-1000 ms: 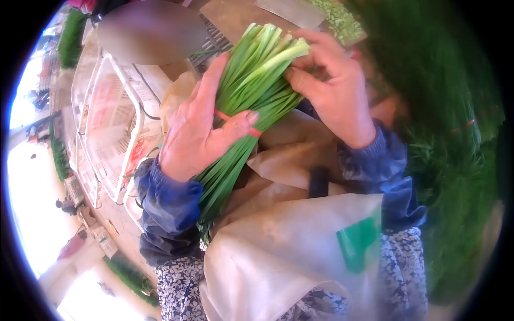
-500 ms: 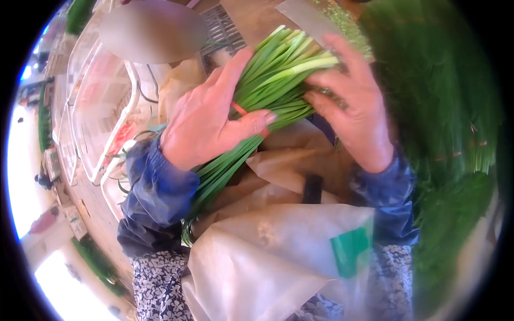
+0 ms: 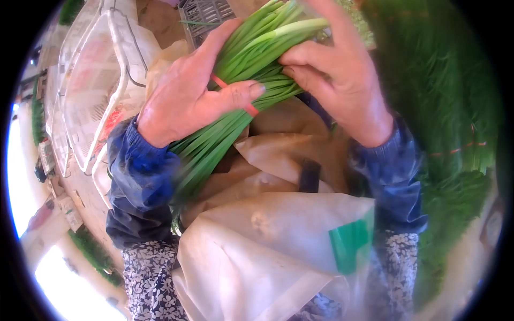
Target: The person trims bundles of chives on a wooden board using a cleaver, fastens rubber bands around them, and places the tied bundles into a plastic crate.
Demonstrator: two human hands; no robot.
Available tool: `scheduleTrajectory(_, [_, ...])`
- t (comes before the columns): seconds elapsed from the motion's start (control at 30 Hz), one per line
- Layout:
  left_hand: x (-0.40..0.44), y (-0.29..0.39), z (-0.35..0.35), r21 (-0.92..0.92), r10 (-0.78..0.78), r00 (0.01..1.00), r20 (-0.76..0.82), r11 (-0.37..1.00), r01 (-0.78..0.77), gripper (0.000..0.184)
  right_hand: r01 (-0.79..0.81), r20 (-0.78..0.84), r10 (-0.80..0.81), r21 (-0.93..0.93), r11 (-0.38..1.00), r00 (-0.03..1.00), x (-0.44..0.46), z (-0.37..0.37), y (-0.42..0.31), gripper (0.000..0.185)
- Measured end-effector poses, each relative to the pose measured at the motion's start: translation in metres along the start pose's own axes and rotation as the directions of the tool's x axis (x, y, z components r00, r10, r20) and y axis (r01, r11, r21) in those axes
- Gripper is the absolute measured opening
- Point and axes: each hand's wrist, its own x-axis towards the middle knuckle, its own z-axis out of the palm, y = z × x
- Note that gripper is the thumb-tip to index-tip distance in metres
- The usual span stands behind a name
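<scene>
A bunch of green chives (image 3: pixel 262 53) with pale cut ends lies slantwise in front of me, its leaves trailing down toward my left sleeve. Around its middle runs a red band (image 3: pixel 251 110). My left hand (image 3: pixel 187 99) is wrapped round the bunch at the band, thumb across the top. At the right side, near the pale ends, my right hand (image 3: pixel 342 72) pinches at the stalks with thumb and a finger, while another finger reaches up along the ends. Exactly which stalks sit in that pinch is hidden.
A large heap of green chives (image 3: pixel 444 107) fills the right side. White plastic baskets (image 3: pixel 91 101) stand at the left, and a grey slatted crate (image 3: pixel 206 18) is at the top. A beige plastic apron (image 3: pixel 257 230) with green tape (image 3: pixel 350 243) covers my lap.
Both hands and the bunch sit higher and further left in view. My right thumb and finger have come together at the side of the bunch. The blurred oval at the top is gone.
</scene>
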Motion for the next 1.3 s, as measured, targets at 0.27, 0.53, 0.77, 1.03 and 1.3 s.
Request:
scheduleTrajectory(0.27, [0.002, -0.004, -0.002, -0.039, -0.091, 0.994, 0.054, 0.995, 0.093, 0.075, 0.314, -0.247, -0.357, -0.197, 0.929, 0.901, -0.002, 0.034, 0.04, 0.014])
scheduleTrajectory(0.53, [0.005, 0.014, -0.007, 0.118, -0.098, 0.993, 0.067, 0.989, 0.09, 0.079, -0.058, -0.221, 0.014, -0.193, 0.98, 0.975, -0.031, -0.001, 0.023, 0.018])
scheduleTrajectory(0.77, [0.003, 0.012, -0.005, -0.007, -0.116, 0.99, 0.076, 0.993, 0.117, 0.077, -0.536, -0.363, 0.422, -0.315, 0.783, 0.83, -0.15, -0.047, 0.105, 0.005])
scheduleTrajectory(1.03, [0.002, 0.014, -0.004, -0.005, -0.121, 0.991, 0.062, 0.993, 0.121, 0.074, -0.548, -0.002, 0.95, -0.817, 0.178, 0.311, -0.211, -0.061, 0.092, 0.031])
scheduleTrajectory(1.3, [0.001, 0.011, -0.001, 0.024, -0.046, 0.999, 0.012, 0.999, 0.046, 0.074, -0.329, -0.265, 0.285, -0.141, 0.934, 0.921, -0.021, 0.011, -0.024, 0.025])
